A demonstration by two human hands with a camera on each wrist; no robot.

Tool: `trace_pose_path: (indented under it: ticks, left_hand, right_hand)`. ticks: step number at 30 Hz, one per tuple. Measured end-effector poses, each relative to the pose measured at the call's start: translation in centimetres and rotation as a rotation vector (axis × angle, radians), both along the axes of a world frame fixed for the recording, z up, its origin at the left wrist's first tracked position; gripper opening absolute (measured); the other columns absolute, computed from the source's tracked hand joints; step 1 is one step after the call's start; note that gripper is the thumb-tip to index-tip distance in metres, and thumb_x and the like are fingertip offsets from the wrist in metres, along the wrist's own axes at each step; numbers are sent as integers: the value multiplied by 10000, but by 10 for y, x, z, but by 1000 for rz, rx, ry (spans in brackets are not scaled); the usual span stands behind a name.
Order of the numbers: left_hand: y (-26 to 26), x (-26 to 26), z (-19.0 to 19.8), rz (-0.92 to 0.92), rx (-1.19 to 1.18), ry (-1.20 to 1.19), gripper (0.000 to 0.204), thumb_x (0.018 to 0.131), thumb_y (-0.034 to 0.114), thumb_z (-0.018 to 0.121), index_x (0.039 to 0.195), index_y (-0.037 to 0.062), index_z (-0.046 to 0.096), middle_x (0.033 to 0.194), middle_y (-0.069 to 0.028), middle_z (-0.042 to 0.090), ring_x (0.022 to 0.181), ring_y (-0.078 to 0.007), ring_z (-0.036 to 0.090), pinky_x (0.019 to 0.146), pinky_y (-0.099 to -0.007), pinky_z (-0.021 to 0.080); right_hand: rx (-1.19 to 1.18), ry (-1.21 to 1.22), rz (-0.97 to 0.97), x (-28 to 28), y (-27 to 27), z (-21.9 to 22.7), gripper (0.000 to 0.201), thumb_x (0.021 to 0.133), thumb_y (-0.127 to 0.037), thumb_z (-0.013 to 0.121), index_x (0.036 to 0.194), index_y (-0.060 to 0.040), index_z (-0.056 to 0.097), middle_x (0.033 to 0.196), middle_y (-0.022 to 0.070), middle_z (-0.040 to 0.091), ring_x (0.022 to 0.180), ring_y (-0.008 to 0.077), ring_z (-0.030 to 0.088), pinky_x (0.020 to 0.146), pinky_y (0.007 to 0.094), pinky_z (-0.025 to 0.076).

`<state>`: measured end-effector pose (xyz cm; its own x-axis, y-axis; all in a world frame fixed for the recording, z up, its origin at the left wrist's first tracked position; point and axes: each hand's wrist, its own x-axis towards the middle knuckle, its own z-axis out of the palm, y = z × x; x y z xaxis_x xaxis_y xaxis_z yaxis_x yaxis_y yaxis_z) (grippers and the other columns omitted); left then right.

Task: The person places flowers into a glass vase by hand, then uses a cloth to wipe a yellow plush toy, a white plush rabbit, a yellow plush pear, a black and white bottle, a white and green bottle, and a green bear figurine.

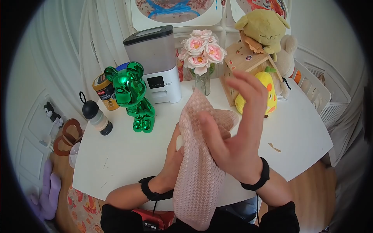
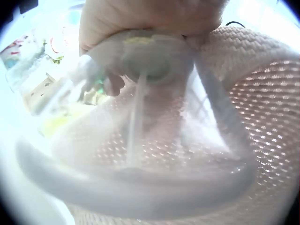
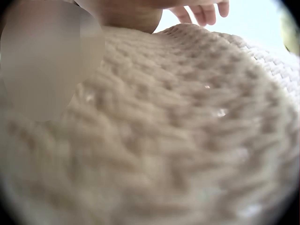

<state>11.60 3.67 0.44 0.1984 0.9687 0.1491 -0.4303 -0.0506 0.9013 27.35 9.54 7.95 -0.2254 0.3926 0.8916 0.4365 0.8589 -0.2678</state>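
A pink waffle-weave cloth (image 1: 198, 174) hangs between my two hands, from in front of the flower vase down past the table edge. Partly behind it, my left hand (image 1: 167, 167) grips a clear bottle (image 2: 136, 187) by its neck. Inside the bottle a thin straight tube runs from the neck to the wide base, as the left wrist view shows. A small white part (image 1: 179, 143) shows beside the left fingers in the head view. My right hand (image 1: 241, 149) is raised over the cloth with fingers spread, its thumb overlapping the fabric. Cloth fills most of the right wrist view.
On the white table (image 1: 295, 147) stand a shiny green bear figure (image 1: 136, 95), a dark-capped bottle (image 1: 97, 116), a yellow-black tub (image 1: 105, 93), a grey-white dispenser (image 1: 163, 77), a vase (image 1: 202, 83) of pink roses, a wooden house (image 1: 237, 58) and a yellow plush (image 1: 268, 91).
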Motion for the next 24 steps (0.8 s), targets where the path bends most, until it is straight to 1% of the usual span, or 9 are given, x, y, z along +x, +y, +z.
trace_pose_path:
  ticks: [3,6,11,13,16,18,19,21,24]
  left_hand:
    - [3,-1,-2,-31,-56,-120,756,1018,537,493,1560,101,197,1471,-171,417,1337,-260,497,1058,-417,498]
    - [4,-3,-6,-75,-141,-299,681,1032,451,502,1540,97,219,1440,-158,441,1317,-249,512,1038,-401,513]
    - [11,0,-8,-180,-256,-597,565,1055,308,518,1507,91,257,1388,-136,481,1283,-230,537,1005,-374,538]
    - [12,1,-7,-202,-278,-656,544,1060,279,521,1500,89,264,1378,-132,489,1277,-226,542,999,-368,544]
    - [11,2,-15,-166,194,-464,483,1040,338,556,1395,75,363,1350,-112,495,1198,-206,576,974,-368,544]
    - [15,3,-24,389,423,481,505,989,434,609,1316,104,410,1279,-87,533,1119,-195,603,933,-390,546]
    - [11,1,-20,389,422,481,505,989,434,609,1316,104,410,1279,-87,533,1119,-195,603,933,-390,546]
    - [-5,-2,-1,233,167,191,804,971,664,413,1569,136,311,1494,-169,467,1307,-352,529,1073,-471,464]
    - [-15,6,31,314,-149,-316,809,934,704,409,1506,132,413,1421,-159,522,1243,-326,567,1030,-459,485]
  right_hand:
    - [-45,-150,404,-1,-10,-25,747,838,-282,762,1414,68,440,1401,289,437,1290,468,435,1078,542,350]
    - [-85,-95,373,-14,-26,-28,698,825,-276,770,1363,67,486,1370,273,469,1228,452,482,1006,544,410]
    - [-146,-69,445,-7,-6,-19,482,937,-213,668,1300,72,533,1235,242,556,1070,390,574,940,447,466]
    - [-536,-12,599,-1,-3,-15,321,1023,-192,558,1218,62,577,1093,191,617,944,284,617,865,366,486]
    - [-970,251,759,1,0,-22,291,1074,-197,469,1150,51,602,978,128,643,855,168,604,797,312,480]
    - [-1021,298,802,3,-8,-21,331,1092,-220,437,1132,53,621,960,91,648,892,117,581,818,284,470]
    - [-989,315,797,3,-13,-22,337,1088,-233,450,1216,52,578,1029,104,639,961,142,586,870,297,471]
    - [-958,335,789,-1,-22,-31,373,1085,-247,463,1299,51,534,1099,116,630,1029,168,590,923,309,471]
    - [-785,451,862,-13,-35,-59,606,1024,-244,600,1477,43,317,1273,180,562,1221,252,548,1041,371,439]
